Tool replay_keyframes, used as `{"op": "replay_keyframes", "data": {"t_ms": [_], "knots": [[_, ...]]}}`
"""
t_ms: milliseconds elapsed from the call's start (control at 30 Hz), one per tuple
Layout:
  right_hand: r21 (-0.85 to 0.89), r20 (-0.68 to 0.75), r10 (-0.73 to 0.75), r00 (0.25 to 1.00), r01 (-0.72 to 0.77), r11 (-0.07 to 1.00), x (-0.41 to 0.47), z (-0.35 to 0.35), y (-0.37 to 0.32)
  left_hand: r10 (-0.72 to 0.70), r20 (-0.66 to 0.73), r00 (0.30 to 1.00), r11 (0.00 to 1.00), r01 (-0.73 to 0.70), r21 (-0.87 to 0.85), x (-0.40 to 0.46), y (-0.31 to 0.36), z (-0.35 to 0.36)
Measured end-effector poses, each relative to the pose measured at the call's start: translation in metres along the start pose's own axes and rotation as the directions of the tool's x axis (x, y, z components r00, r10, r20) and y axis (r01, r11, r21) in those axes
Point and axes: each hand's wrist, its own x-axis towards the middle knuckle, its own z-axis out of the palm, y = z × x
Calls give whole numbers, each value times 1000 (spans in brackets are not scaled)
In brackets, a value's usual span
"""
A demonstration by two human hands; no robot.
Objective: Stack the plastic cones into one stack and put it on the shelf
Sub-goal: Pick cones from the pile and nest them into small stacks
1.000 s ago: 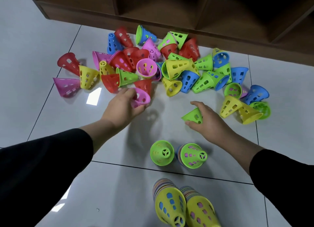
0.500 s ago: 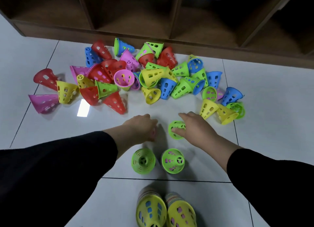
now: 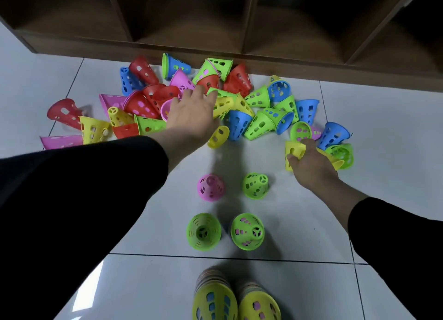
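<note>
The perforated plastic cones (image 3: 260,124) lie jumbled on the white floor tiles (image 3: 383,132) before the wooden shelf (image 3: 287,63), red, pink, yellow, green, blue; my right hand (image 3: 311,167) curls round a yellow cone (image 3: 293,152); my left hand (image 3: 191,114) reaches over the pile, fingers spread, holding nothing I can see; a pink cone (image 3: 210,187) and a green cone (image 3: 255,185) stand upright nearer me.

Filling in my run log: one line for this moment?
left hand: reaching into cone pile | right hand: gripping yellow cone | shelf: no stack
</note>
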Motion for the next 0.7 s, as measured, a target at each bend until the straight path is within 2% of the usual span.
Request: {"op": "replay_keyframes", "data": {"t_ms": [67, 133, 233, 400, 467, 600, 633, 700], "knots": [[-12, 20, -16, 1000, 16, 1000, 2, 5, 1, 43, 119, 992, 998, -49, 50, 9, 3, 2], [-57, 61, -80, 995, 83, 995, -1, 11, 4, 53, 164, 985, 996, -63, 62, 13, 5, 4], [-100, 70, -172, 983, 179, 979, -7, 23, 11, 34, 123, 992, 996, -44, 80, 12, 8, 8], [94, -31, -157, 987, 159, 983, -8, 23, 10, 83, 84, 993, 989, -93, 117, 10, 5, 12], [174, -57, -175, 983, 182, 968, -12, 15, 8, 84, 41, 996, 995, -86, 43, 6, 3, 8], [270, -71, -230, 970, 241, 932, -36, -16, -4, -52, -99, 994, 978, 31, -208, -19, -2, -7], [268, -51, -260, 964, 264, 926, -43, -26, -8, -94, -104, 990, 940, 54, -338, -30, -3, -10], [196, 8, -344, 939, 336, 921, -58, -44, -14, -185, -52, 981, 777, 114, -620, -57, -5, -17]]}}
